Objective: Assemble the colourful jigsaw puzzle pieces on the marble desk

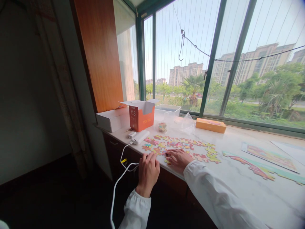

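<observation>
Loose jigsaw puzzle pieces [158, 138] in many colours lie spread on the white tabletop [247, 190]. My right hand [178, 158] reaches over their near side, palm down, with its bent fingertips together on a small puzzle piece [166, 153]. Most of that piece is hidden under the fingers. At the table's front edge rests my left hand [149, 170], back upward, its fingers loosely bent and slightly apart beside the nearest pieces. No piece shows in it. Farther right lies a joined puzzle strip [259, 168], green and red.
An orange box [142, 117] with raised flaps stands behind the pieces, beside a white box [111, 120]. A white power strip [140, 137] lies near the edge, its cable [114, 194] hanging down. Behind are a clear plastic bag [188, 123], a yellow-orange box [210, 125] and a picture sheet [269, 156].
</observation>
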A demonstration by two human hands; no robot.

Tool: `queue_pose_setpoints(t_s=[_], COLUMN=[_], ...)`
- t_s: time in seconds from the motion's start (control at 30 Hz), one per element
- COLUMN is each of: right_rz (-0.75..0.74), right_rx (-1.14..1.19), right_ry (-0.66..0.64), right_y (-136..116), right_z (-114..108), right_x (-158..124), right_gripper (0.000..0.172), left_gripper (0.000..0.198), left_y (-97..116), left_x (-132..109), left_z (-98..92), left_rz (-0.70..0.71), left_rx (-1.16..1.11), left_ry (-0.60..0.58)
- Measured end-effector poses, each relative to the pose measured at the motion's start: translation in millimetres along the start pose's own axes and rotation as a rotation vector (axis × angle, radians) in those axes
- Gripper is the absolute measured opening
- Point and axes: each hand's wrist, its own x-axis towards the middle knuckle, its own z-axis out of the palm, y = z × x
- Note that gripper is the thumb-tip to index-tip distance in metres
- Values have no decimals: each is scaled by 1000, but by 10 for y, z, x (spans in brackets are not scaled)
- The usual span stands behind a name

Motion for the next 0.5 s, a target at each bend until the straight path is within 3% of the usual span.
queue_pose_setpoints(t_s=[0.5], right_rz=[-71], right_rx=[26], right_ry=[38], right_y=[90], right_z=[118], right_x=[15], right_gripper=[39], left_gripper=[30], left_y=[6], left_x=[-1], left_z=[-1], left_rz=[1], left_rx=[-2], left_ry=[27])
